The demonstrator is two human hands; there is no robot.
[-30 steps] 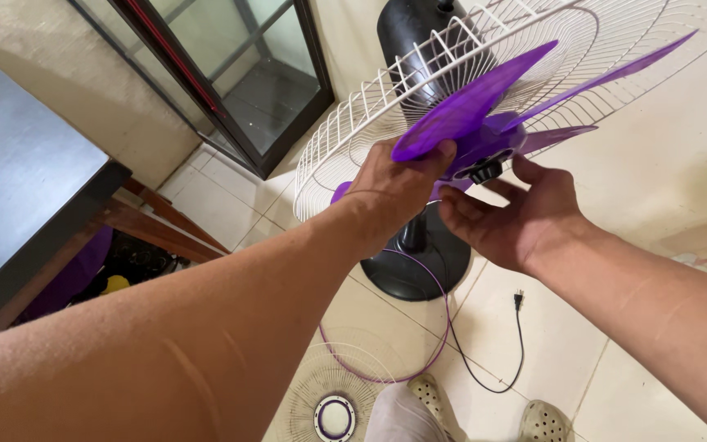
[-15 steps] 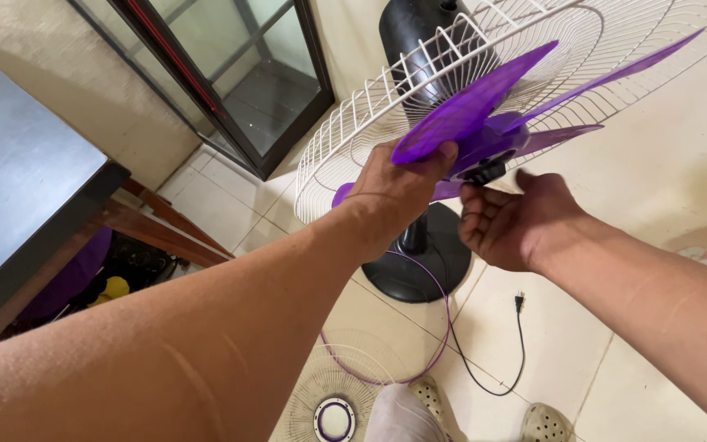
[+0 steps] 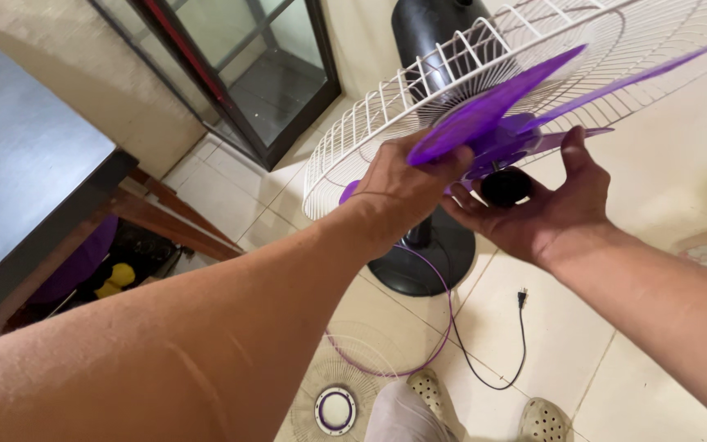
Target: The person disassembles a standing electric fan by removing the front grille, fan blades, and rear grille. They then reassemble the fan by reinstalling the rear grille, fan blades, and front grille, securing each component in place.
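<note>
Purple fan blade [image 3: 484,115] in left grip [image 3: 407,184], right [image 3: 533,209] seemingly cupping black cap [image 3: 506,186], above tiled floor [image 3: 566,352].

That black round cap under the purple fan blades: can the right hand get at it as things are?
Probably yes. The right hand is cupped right beneath the black cap, fingers seemingly touching it, with nothing between them. The left hand grips a purple blade to one side.
</note>
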